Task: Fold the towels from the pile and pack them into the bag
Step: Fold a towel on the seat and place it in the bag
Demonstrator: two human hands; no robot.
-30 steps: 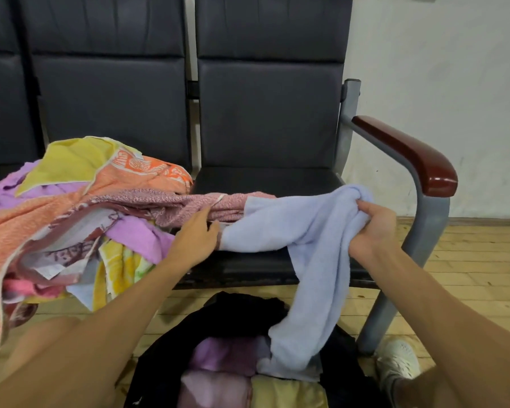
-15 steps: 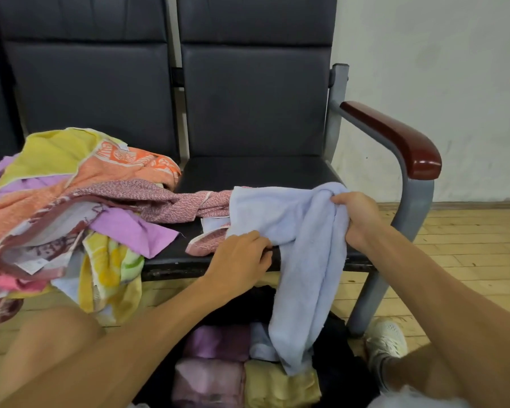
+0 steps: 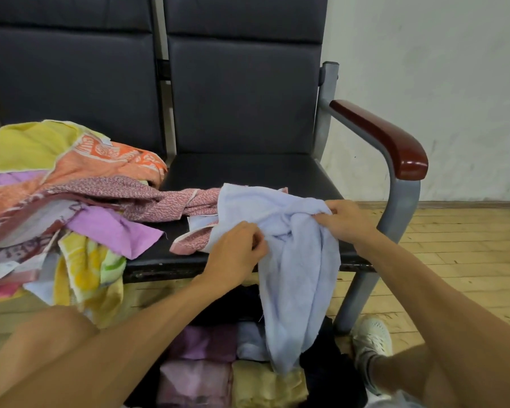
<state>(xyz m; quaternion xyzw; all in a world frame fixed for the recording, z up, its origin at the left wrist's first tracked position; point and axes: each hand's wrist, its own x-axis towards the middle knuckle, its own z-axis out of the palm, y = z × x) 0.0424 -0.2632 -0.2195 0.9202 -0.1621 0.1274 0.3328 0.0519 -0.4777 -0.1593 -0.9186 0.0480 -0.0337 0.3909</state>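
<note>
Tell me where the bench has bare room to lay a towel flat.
Bare: the black padded seat behind the light blue terry towel, up to the backrest. Crowded: to the left, the colourful towel pile.

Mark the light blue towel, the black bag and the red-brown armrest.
light blue towel [image 3: 299, 278]: head view, hanging middle section.
black bag [image 3: 330, 375]: head view, right side wall.
red-brown armrest [image 3: 389, 139]: head view, top of wooden pad.
</note>
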